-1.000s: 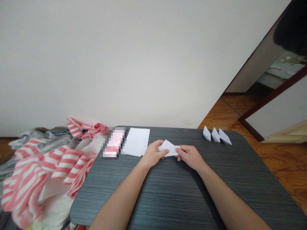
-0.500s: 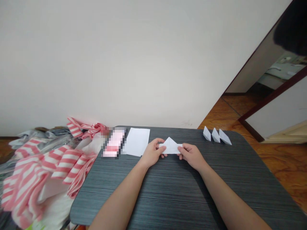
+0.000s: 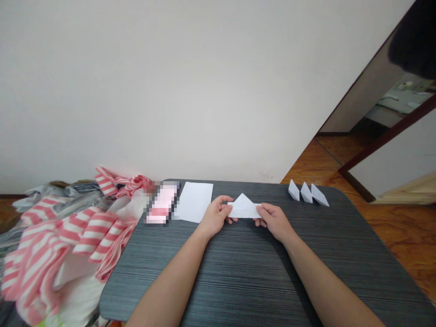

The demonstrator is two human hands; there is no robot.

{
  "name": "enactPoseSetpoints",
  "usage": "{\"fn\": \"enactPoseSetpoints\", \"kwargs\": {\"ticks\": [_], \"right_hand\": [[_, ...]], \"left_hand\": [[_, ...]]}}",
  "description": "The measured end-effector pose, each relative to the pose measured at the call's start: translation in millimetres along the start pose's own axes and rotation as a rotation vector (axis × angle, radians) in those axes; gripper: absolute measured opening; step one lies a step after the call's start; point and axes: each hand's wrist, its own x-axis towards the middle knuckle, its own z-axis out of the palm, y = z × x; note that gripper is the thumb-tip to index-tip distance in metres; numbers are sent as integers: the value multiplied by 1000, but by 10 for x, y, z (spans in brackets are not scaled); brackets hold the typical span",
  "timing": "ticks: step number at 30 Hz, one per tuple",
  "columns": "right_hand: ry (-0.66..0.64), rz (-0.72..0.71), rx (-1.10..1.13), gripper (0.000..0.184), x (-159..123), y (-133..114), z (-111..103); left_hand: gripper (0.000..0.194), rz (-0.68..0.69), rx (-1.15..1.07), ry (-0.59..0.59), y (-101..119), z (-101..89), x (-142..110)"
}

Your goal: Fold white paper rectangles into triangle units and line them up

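A folded white sheet of paper [image 3: 243, 210], with a triangular peak over a flat band, is held up above the dark table [image 3: 238, 272]. At its left end, my left hand [image 3: 217, 215] pinches it, thumb in front and fingers behind. My right hand [image 3: 273, 220] grips the right end in the same way. Left of my hands lies a stack of plain white paper [image 3: 195, 201]. Three folded paper boats stand at the back right: one on the left [image 3: 294, 190], one in the middle [image 3: 306, 193] and one on the right [image 3: 319, 195].
A phone-like pixelated object [image 3: 162, 203] lies beside the paper stack. Striped pink-and-white cloth [image 3: 91, 231] is heaped left of the table. Behind the table rises a pale wall [image 3: 204, 91]; wooden floor [image 3: 405, 227] shows at right.
The folded paper and both hands have shifted slightly to the right. My thumbs sit nearer the paper's outer ends, so more of its band shows.
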Motion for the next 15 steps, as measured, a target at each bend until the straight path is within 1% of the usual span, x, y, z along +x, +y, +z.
{"fn": "enactPoseSetpoints", "kwargs": {"ticks": [2,4,5,6,7,8,11,13,15], "right_hand": [[4,-15,95,38,2,-8,4],[39,-68,150,33,1,-36,7],[47,-102,143,33,-1,-57,8],[47,-149,120,38,-4,-81,9],[21,-179,76,41,-9,-106,10],[-20,-206,13,41,-14,-129,13],[-79,-323,-119,26,-29,-173,31],[-110,-345,-133,19,-34,-179,48],[-113,-350,-116,14,-34,-180,65]], "left_hand": [[35,5,-4,-3,-10,-3,1],[38,11,-1,0,-23,-4,1],[38,13,5,1,-29,-3,1],[39,12,14,1,-34,-1,-1],[39,10,25,0,-36,2,-4],[39,7,37,-3,-35,5,-8],[39,-1,71,-16,-19,19,-25],[39,1,98,-24,-4,31,-34],[38,7,121,-34,10,44,-42]]}}
